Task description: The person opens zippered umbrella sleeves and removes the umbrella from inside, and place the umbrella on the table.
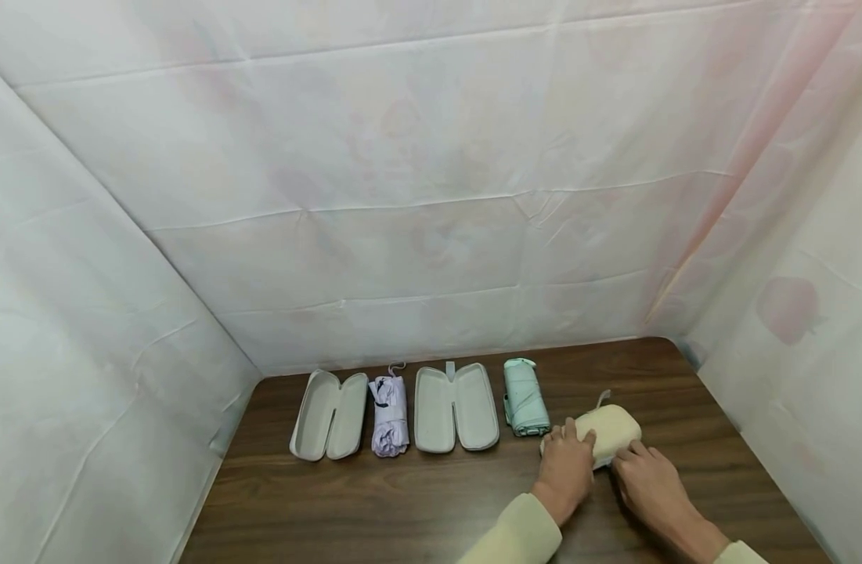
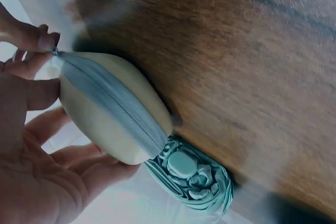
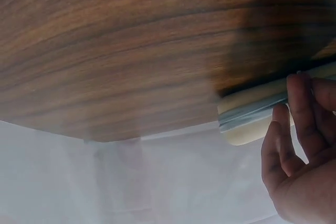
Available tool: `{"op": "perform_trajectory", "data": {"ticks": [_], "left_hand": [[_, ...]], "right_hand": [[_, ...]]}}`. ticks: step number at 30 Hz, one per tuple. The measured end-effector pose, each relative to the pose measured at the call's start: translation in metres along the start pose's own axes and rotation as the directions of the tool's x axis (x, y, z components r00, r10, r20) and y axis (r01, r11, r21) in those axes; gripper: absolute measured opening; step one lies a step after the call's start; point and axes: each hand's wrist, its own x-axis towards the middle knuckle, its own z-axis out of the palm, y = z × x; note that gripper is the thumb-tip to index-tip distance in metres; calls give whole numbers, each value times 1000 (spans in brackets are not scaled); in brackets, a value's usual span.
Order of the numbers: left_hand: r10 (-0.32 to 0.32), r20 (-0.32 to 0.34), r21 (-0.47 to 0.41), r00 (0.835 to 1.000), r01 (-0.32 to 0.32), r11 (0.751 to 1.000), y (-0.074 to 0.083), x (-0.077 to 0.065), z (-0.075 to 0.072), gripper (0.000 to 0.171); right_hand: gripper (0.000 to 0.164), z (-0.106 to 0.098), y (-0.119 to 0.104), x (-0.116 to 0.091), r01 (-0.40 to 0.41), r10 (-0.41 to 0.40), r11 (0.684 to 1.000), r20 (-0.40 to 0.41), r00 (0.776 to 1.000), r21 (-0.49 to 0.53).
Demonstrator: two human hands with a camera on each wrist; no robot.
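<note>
A cream zippered case (image 1: 609, 431) with a grey zipper band (image 2: 113, 95) lies closed near the table's right side. My left hand (image 1: 568, 468) grips its left end, thumb on the near side and fingers over the top. At the front edge, my right hand (image 1: 652, 479) has its thumb and index finger pinched at the zipper band; the small pull is mostly hidden between them. A loop tab (image 1: 604, 398) sticks up at the far side. Just left of the case lies a folded mint-green umbrella (image 1: 525, 398), its round handle end (image 2: 182, 164) facing the left wrist camera.
Further left on the brown wooden table (image 1: 416, 509) lie an open grey-lined case (image 1: 476, 407), a folded lilac umbrella (image 1: 390, 415) and another open case (image 1: 349, 415). Pale printed sheets (image 1: 416, 258) hang behind and along both sides of the table.
</note>
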Motion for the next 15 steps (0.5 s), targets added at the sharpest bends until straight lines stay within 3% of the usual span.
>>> {"op": "perform_trajectory", "data": {"ticks": [5, 15], "left_hand": [[-80, -48, -15, 996, 80, 997, 7, 1, 3, 43], [-182, 8, -28, 983, 182, 983, 18, 3, -2, 50]], "right_hand": [[25, 5, 2, 1, 29, -27, 999, -76, 997, 18], [22, 9, 1, 2, 19, -15, 999, -137, 990, 31]]}}
